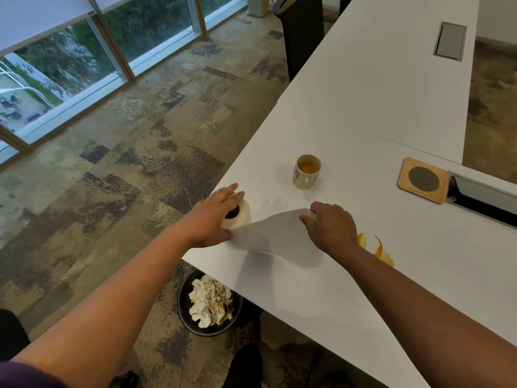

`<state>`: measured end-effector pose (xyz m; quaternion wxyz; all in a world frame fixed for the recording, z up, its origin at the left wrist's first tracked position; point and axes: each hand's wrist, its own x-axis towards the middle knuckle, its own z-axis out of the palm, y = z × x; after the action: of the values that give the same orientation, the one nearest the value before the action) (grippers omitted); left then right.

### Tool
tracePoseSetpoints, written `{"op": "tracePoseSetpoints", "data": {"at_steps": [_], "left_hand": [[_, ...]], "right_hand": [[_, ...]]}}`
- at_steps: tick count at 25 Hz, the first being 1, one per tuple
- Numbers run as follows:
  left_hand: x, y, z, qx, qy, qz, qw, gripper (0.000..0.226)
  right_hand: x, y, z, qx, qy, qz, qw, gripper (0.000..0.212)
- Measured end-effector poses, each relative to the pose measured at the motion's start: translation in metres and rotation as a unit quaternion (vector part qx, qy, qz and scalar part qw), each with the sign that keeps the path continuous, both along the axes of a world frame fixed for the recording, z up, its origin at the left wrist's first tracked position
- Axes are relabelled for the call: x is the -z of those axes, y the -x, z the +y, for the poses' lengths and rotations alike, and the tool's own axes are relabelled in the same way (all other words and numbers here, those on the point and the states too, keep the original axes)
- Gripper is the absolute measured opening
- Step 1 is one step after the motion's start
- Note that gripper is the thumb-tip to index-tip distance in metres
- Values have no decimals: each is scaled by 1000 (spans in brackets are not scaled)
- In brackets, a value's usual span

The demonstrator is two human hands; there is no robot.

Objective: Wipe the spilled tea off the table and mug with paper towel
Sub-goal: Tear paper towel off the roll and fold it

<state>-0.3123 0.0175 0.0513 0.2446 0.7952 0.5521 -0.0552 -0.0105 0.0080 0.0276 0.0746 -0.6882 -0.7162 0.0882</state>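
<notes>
The person stands at the near corner of a long white table (pixel 377 102); an upright paper towel roll (pixel 241 217) sits close to the table's left edge, and the left hand (pixel 215 217) rests on top of it, fingers spread and draped over the roll's upper end, the thumb low against its near side. A sheet of paper towel (pixel 272 233) runs from the roll to the right, held just above the tabletop; the right hand (pixel 330 229) grips the sheet's far end, fingers curled down together and pinched on the paper's edge. The spilled tea (pixel 377 249) lies as an orange puddle on the table just to the right of the right wrist, partly hidden behind it. The mug (pixel 307 171) stands upright farther back, apart from both hands, with tea inside and its handle turned towards the viewer; whether its outside is wet cannot be told. A wooden coaster (pixel 423 180) lies to the mug's right, beside a cable hatch (pixel 486 201) set in the table. On the floor below the table's edge stands a black bin (pixel 184 306) holding crumpled, stained towels (pixel 211 301).
</notes>
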Motion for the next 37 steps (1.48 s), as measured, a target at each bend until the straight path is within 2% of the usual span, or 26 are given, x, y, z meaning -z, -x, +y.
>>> {"op": "tracePoseSetpoints", "data": {"at_steps": [3, 7, 9, 12, 16, 21, 25, 32, 37], "left_hand": [[5, 0, 0, -9, -38, 2, 999, 106], [6, -4, -1, -32, -67, -22, 997, 99], [9, -5, -2, -39, -72, -34, 996, 99], [18, -5, -7, -67, -54, -78, 993, 98], [24, -7, -6, -114, -31, -140, 983, 91], [17, -8, 1, -128, -30, -173, 976, 78], [5, -3, 8, -124, 28, -219, 967, 68], [-8, -5, 7, -127, 158, -319, 926, 42], [-7, -13, 5, -145, 202, -385, 889, 40]], "right_hand": [[5, -6, -5, -1, 20, 28, 999, 14], [10, -19, -9, -6, 50, 39, 998, 23], [14, -28, -10, 31, 111, 146, 983, 13], [22, -39, -21, 126, 183, 385, 896, 9], [27, -42, -30, 143, 206, 520, 816, 10], [23, -38, -31, 163, 170, 573, 785, 10], [14, -38, -22, 170, 160, 621, 749, 15], [2, -40, -7, 154, 153, 624, 751, 11], [5, -44, -4, 137, 180, 633, 741, 22]]}}
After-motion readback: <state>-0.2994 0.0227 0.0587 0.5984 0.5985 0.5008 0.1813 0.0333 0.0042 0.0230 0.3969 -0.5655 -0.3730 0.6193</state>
